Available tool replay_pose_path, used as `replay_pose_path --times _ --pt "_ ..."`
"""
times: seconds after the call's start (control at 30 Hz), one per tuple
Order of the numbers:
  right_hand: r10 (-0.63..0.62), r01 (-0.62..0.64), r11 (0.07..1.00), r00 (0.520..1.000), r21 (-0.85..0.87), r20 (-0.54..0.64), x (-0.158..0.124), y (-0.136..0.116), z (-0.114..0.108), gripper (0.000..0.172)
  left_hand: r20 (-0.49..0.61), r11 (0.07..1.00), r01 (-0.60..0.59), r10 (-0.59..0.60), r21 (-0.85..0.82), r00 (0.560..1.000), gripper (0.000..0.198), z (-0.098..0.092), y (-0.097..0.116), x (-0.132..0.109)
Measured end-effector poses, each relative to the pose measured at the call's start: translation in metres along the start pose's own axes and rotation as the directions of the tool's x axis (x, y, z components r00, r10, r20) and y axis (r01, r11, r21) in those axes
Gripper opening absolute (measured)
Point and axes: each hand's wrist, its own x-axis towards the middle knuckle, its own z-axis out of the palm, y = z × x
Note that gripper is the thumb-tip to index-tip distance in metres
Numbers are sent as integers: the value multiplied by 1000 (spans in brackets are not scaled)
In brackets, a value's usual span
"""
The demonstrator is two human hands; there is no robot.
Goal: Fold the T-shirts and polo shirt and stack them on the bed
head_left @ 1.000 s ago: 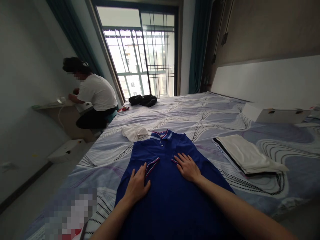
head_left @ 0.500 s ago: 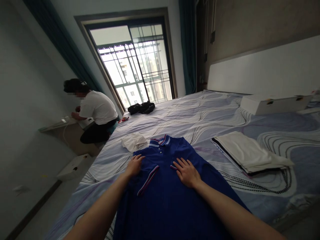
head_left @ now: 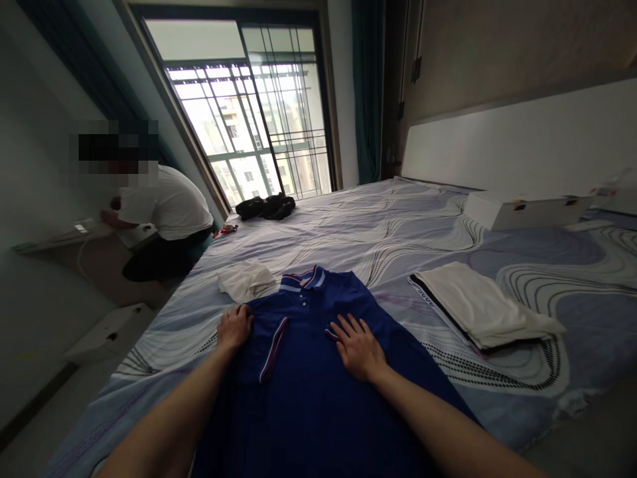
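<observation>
A blue polo shirt [head_left: 318, 398] with a striped collar lies on the patterned bed sheet [head_left: 328, 229], its sleeves folded inward over the front. My left hand [head_left: 235, 328] is at the shirt's left edge near the shoulder, fingers curled together on the fabric. Flat on the chest, by the right sleeve's striped cuff, rests my right hand [head_left: 359, 345] with its fingers spread. A crumpled white cloth [head_left: 245, 280] lies just beyond my left hand.
Folded white and black clothing [head_left: 478, 302] lies to the right. A white box [head_left: 527, 211] sits farther back. Black items [head_left: 266, 207] lie at the far edge. A person in a white shirt [head_left: 174, 199] sits at the left beside a desk [head_left: 54, 240].
My left hand has moved left to the shirt's edge, and its fingers have drawn in. The left sleeve has shifted a little. My right hand stays on the chest; the view has turned slightly.
</observation>
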Motion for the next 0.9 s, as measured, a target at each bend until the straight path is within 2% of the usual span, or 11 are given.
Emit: replay_pose_path --times 0.07,0.13,0.2,0.27,0.33,0.4,0.57,0.67,0.8,0.9 --pt "-4 4 1000 1000 -4 -6 0 0 0 55 -42 1000 16 -16 14 999 54 -3 14 -9" --pt "-4 4 1000 1000 -4 -10 -1 0 0 56 -57 999 -39 39 14 998 63 -3 34 -28" --pt "-1 1 1000 1000 -9 -7 -1 0 0 56 -8 993 -117 117 3 993 74 0 54 -53" --pt "0 0 1000 1000 -19 -1 -1 -1 -1 55 75 992 -126 126 -5 989 79 5 68 -78" --pt "-1 1 1000 1000 -30 0 -1 -2 -1 55 126 996 -92 91 0 988 69 10 74 -96" --pt "0 0 999 1000 -34 3 -1 -2 -2 55 126 997 -75 74 7 989 57 13 74 -105" --pt "1 0 1000 1000 -18 3 -1 -2 -1 55 100 989 -145 143 12 985 59 8 66 -111" --pt "3 -3 1000 1000 -9 -17 -1 -1 1 54 84 976 -217 217 -10 973 59 7 60 -123" --pt "76 -77 997 997 -22 -33 5 -2 7 55 -79 974 -215 209 -74 975 54 14 53 -141" --pt "177 -179 983 983 -42 -54 16 -9 14 57 -186 970 -208 183 -124 965 53 22 49 -144"
